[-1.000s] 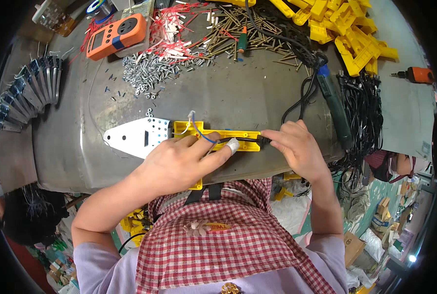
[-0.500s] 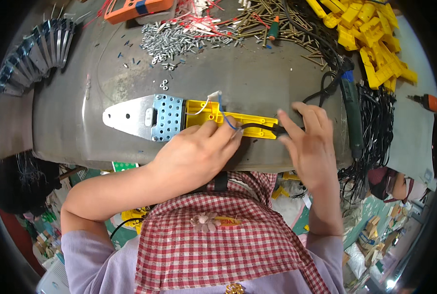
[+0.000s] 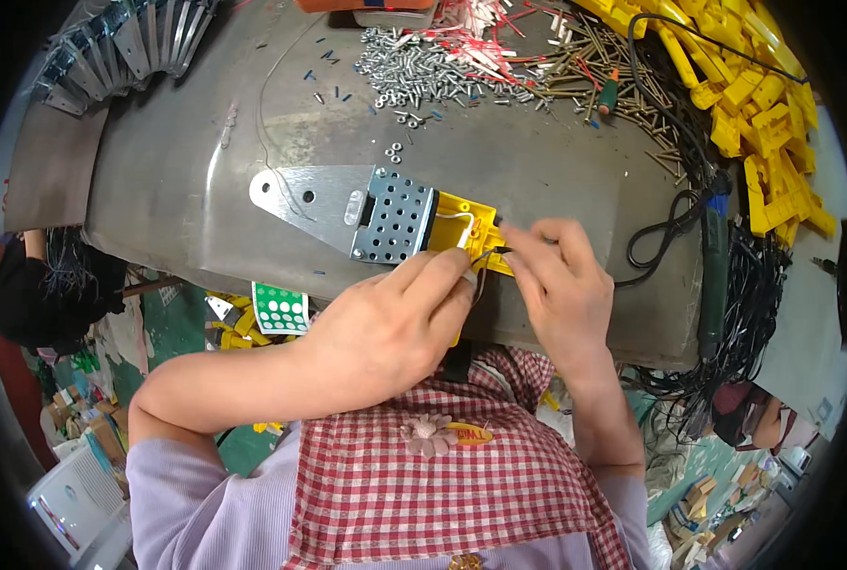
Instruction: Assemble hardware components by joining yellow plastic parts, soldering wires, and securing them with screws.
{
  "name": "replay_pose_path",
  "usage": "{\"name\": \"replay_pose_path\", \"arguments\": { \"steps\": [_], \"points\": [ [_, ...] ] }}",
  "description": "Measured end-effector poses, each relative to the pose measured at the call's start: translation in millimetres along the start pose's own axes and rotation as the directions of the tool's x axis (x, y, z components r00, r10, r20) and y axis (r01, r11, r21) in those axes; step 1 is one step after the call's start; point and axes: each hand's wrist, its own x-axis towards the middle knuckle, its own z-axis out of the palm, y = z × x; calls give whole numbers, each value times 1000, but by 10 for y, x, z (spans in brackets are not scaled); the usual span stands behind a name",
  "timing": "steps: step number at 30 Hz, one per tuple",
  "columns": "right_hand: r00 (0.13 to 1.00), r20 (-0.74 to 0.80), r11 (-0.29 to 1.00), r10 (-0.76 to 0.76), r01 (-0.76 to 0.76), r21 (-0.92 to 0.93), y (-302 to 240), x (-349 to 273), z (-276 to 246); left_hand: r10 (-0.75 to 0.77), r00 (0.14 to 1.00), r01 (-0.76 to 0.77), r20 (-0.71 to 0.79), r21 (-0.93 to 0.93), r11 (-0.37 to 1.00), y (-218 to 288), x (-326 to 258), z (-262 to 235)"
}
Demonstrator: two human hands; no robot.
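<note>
One yellow housing (image 3: 481, 215) lies on the grey surface (image 3: 556, 171), right of a perforated metal plate (image 3: 392, 218) | left hand (image 3: 390, 318): fingers bent together over the housing's near side, hold hidden | right hand (image 3: 566, 285): thumb and forefinger slightly parted at the dark cable (image 3: 494, 252) near the housing's right end; cannot tell whether gripped

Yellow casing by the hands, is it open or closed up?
Open: the casing shows its hollow inside, with a white wire exposed there.
</note>
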Motion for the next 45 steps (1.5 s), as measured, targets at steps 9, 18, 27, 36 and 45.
{"name": "replay_pose_path", "arguments": {
  "steps": [9,18,27,36,45],
  "points": [
    [881,421,943,-217,301,-143,-140,427,-188,14,1000,-14,-7,-26,1000,-47,-61,34],
    [845,480,964,-237,267,7,-71,724,-268,167,971,-197,173,174,965,-193,-165,32],
    [965,-175,625,-195,-16,-781,1731,2809,-771,177,968,-211,178,195,958,-199,-132,-21],
    [958,94,251,269,24,-968,1660,2889,-1031,145,979,-171,143,187,967,-211,-230,75],
    [986,-30,752,-161,103,-651,1569,2707,-324,119,990,-129,69,157,979,-214,-130,144]
  ]
}}
